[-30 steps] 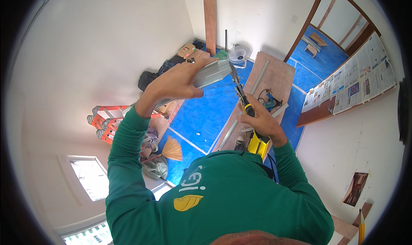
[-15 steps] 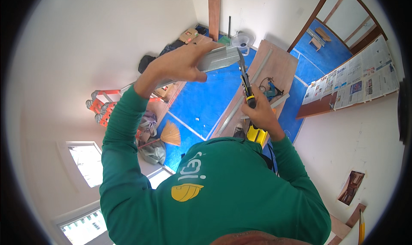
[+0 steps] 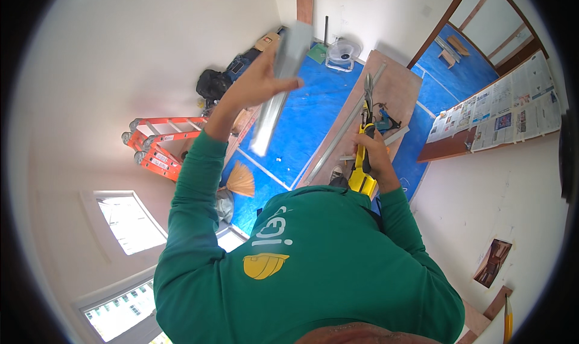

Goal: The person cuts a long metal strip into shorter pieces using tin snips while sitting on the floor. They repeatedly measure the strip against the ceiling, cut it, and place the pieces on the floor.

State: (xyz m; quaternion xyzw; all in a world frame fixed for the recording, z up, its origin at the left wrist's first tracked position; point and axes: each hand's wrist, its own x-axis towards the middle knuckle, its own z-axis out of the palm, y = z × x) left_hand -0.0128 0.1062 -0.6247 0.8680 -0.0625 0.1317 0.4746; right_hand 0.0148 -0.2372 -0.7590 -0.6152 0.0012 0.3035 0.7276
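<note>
Left hand grips a light, stiff metal channel mid-length (edges likely sharp); right hand, right of it, clenches yellow-handled snips.

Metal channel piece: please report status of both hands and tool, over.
Left hand raised, gripping metal channel piece. Right hand closed on yellow-handled snips, blades up, apart from channel. Nothing between them.

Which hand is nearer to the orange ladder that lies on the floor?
Left. The left hand, holding a grey metal channel, is raised right of the orange ladder; the right hand, gripping yellow-handled snips, is much farther right.
</note>
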